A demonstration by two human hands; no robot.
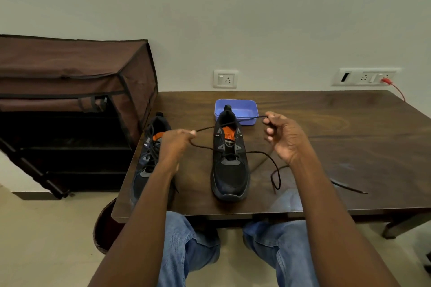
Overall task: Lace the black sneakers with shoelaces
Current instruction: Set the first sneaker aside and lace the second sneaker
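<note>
Both hands pinching one black shoelace (229, 123): left hand (176, 144) and right hand (283, 137) stretching it above the unlaced sneaker (229, 170) on the surface (326, 147). Thin, limp, light, probably slippery; best taken near the stiff tip.

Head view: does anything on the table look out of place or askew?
Nothing stands out. Both black sneakers stand upright on the table; the loose shoelace trailing right simply belongs to lacing in progress.
</note>
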